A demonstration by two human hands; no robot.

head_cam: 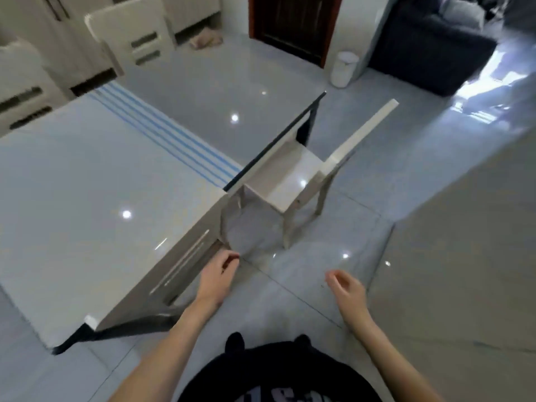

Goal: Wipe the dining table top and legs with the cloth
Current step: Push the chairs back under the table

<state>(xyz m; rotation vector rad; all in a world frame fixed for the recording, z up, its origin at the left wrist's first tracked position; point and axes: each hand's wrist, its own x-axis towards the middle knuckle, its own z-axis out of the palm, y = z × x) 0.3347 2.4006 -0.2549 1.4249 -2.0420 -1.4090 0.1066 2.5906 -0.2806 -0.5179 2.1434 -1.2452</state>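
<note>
Person is standing at the corner of the dining table [87, 184], both arms reaching forward and down. Left hand [216, 274] is hovering just beside the table's near edge, fingers loosely curled, holding nothing. Right hand [346, 288] is hanging over the tiled floor [290, 274], well apart from the table, fingers half curled, also holding nothing. The cloth is not showing anywhere in view, so its place cannot be told; neither hand is carrying it. The table top, lying up and to the left of the left hand, is looking glossy and hard, with ceiling lights reflecting in it: judged slick under a wipe, stiff, and too heavy to shift by accident. The far half is looking like glass with a dark edge, so judged breakable at that rim. A cloth would be judged soft and light, best bunched in the palm. A chair [293, 181] is sitting tucked at the table's side, ahead of both hands. The table legs are mostly hidden under the top; the whole view is blurred.
</note>
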